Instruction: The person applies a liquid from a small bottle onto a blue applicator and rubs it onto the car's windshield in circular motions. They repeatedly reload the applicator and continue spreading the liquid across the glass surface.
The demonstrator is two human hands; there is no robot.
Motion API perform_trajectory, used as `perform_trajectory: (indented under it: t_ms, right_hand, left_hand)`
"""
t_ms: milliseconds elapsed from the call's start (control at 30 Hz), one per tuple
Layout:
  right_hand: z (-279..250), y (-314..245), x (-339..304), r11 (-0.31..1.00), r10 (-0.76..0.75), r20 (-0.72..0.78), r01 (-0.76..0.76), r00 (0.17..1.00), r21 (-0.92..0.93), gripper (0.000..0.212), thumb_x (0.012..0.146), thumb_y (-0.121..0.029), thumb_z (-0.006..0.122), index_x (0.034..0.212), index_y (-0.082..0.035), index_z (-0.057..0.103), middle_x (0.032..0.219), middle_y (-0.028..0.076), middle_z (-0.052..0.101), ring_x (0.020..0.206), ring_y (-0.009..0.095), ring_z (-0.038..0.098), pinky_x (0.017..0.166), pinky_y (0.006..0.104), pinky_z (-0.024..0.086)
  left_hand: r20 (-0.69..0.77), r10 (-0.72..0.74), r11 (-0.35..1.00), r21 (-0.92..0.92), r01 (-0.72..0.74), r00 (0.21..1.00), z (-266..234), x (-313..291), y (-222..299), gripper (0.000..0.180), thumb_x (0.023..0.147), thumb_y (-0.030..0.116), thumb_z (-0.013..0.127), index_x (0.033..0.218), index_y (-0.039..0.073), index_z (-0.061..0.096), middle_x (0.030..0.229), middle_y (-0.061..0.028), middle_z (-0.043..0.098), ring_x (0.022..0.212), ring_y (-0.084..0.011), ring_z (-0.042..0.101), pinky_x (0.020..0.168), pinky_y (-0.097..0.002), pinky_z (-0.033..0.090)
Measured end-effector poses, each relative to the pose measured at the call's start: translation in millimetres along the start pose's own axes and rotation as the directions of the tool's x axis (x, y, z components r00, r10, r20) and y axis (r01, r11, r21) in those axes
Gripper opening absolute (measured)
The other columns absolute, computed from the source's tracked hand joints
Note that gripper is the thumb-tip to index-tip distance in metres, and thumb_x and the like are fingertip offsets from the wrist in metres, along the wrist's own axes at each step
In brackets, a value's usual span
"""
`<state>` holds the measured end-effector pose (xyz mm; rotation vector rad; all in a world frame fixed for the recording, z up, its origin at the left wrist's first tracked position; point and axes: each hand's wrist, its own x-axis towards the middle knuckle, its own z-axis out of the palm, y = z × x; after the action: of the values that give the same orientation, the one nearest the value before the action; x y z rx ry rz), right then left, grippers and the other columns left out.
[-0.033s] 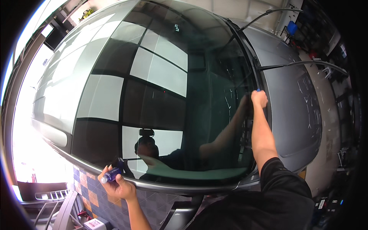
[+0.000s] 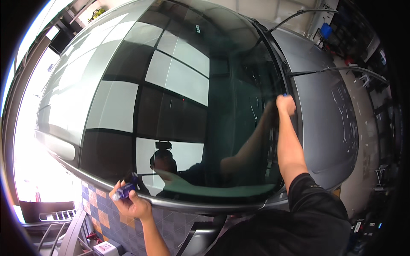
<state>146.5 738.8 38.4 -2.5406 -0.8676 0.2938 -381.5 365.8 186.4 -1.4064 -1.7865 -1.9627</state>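
A dark, glossy car windshield (image 2: 171,115) fills the middle, with light panels and my own outline mirrored in it. In my left hand (image 2: 134,205), near the glass's near-left corner, is a small purple bottle (image 2: 124,191) with a pale end; the fingers wrap round it. My right arm stretches forward to the windshield's right-hand edge by the wipers. There my right hand (image 2: 286,105) is closed against the glass, slightly blurred. A bit of blue shows at its far side, but most of what it grips is hidden.
Two wiper arms, a nearer one (image 2: 329,70) and a farther one (image 2: 294,17), stand raised over the grey hood (image 2: 324,115). A side mirror (image 2: 198,239) juts out near my body. At lower left, a white box (image 2: 106,248) sits on patterned floor tiles (image 2: 102,213).
My right hand has shifted slightly away from me and to the left along the windshield's edge. My left hand and the bottle have stayed almost still.
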Motion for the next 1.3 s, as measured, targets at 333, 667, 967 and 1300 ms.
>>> perform_trajectory:
  t_ms: [333,667,967,1300]
  right_hand:
    - [-66,-391,-323,0.486,-0.856,-0.131,0.865,0.499,0.124,0.035,0.088,-0.028,0.069,0.115,-0.006,0.077,0.116,0.015,0.074,0.112,0.031,0.063,0.091,0.0483,0.046]
    - [-63,-322,-352,0.145,-0.941,-0.258,0.951,0.219,0.274,0.025,0.086,-0.026,0.065,0.097,-0.008,0.078,0.108,0.016,0.072,0.109,0.035,0.065,0.09,0.0551,0.048]
    - [-17,-39,-18,0.948,-0.307,0.003,0.306,0.952,0.082,0.043,0.091,-0.035,0.061,0.122,-0.009,0.076,0.127,0.02,0.074,0.123,0.043,0.069,0.1,0.0581,0.055]
    - [-24,-7,-43,0.987,-0.158,0.021,0.158,0.987,0.008,0.042,0.092,-0.035,0.065,0.123,-0.007,0.075,0.128,0.021,0.075,0.122,0.042,0.07,0.101,0.0572,0.056]
  left_hand:
    - [0.058,0.075,0.993,0.09,-0.08,0.996,22,18,13,0.045,0.106,0.031,0.073,0.131,-0.005,0.062,0.122,-0.012,0.064,0.112,-0.0214,0.064,0.1,-0.0338,0.051]
    - [0.053,0.137,0.974,0.175,-0.144,0.989,16,19,15,0.041,0.108,0.029,0.07,0.131,-0.005,0.062,0.124,-0.0119,0.068,0.109,-0.0195,0.065,0.099,-0.0321,0.053]
    - [0.053,0.106,0.986,0.122,-0.112,0.993,18,19,5,0.04,0.108,0.025,0.07,0.134,-0.004,0.063,0.122,-0.011,0.068,0.109,-0.018,0.065,0.099,-0.0315,0.052]
    - [0.055,0.084,0.964,0.248,-0.095,0.995,16,21,17,0.042,0.103,0.031,0.076,0.127,-0.003,0.066,0.117,-0.011,0.07,0.103,-0.0183,0.069,0.095,-0.0317,0.054]
